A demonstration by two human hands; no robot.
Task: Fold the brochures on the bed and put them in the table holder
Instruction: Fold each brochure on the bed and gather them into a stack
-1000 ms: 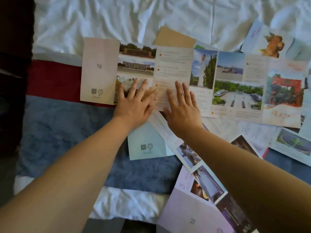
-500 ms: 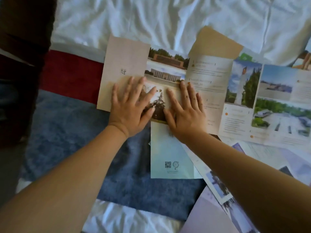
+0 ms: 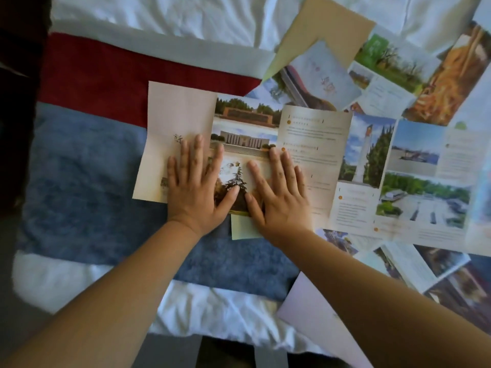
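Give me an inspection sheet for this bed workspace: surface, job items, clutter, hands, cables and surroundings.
Surface: bed in white sheets, with a red and blue runner across it.
Job's things: long brochure lies unfolded and flat; more brochures overlap loosely to its right; table holder not in view.
Clutter: tan sheet at the top, lilac sheet at the lower edge.
Grippers: left hand and right hand both lie flat, fingers straight, pressing the long brochure's left end.
Cables: nothing seen.
Surroundings: dark shape at the left edge, too dim to identify.
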